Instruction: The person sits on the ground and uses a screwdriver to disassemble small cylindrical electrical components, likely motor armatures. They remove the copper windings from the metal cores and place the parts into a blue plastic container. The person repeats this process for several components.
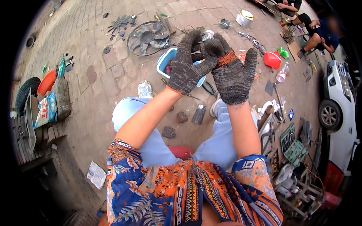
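Left hand (pixel 187 66): dark knit glove, forearm raised from lower left, fingers curled shut around the dark end of a copper wire bundle (pixel 225 58). Right hand (pixel 234 77): matching glove, forearm upright, back toward the camera, fingers closed over the bundle, whose copper turns show at its thumb side. Bundle held between both hands, above a blue basin (pixel 166 61) on the brick paving (pixel 94 94).

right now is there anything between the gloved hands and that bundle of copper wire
No. The right hand already grips the copper wire bundle, and the left hand touches it from the other side. Only the knit gloves lie between skin and wire. The blue tub sits on the ground behind them.
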Demonstrator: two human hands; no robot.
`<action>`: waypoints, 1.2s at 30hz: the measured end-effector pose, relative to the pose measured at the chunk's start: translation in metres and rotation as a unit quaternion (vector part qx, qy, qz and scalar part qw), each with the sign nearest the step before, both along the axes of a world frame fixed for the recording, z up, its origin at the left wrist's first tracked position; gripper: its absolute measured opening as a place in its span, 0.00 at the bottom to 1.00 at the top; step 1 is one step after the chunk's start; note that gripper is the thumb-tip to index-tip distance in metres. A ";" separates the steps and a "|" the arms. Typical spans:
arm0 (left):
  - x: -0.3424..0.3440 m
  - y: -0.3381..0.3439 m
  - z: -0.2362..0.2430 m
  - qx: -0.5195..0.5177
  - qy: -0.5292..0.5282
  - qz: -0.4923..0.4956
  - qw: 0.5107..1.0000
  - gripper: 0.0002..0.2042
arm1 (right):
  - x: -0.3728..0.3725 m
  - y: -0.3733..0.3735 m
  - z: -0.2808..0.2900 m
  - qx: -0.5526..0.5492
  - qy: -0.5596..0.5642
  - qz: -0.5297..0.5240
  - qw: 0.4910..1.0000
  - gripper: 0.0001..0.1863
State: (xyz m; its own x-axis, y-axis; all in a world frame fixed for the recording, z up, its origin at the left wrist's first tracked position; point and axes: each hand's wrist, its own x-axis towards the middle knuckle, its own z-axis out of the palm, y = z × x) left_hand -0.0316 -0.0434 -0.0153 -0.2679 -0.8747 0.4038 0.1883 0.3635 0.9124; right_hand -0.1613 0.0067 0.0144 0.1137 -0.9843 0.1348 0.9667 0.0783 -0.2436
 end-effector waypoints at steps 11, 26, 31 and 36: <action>-0.003 -0.016 -0.014 0.147 0.160 -0.344 0.914 0.16 | -0.022 0.001 -0.026 -0.073 0.016 0.107 0.991 0.38; 0.017 -0.013 0.023 0.104 0.022 -0.332 0.937 0.19 | -0.020 0.004 -0.019 -0.058 0.028 0.081 0.995 0.38; 0.019 -0.017 0.020 -0.165 -0.158 -0.233 0.945 0.20 | -0.018 0.007 -0.012 -0.039 0.051 0.086 0.994 0.36; 0.023 -0.014 0.023 -0.005 -0.092 -0.297 0.950 0.29 | -0.002 0.006 0.003 0.084 0.274 -0.054 0.957 0.40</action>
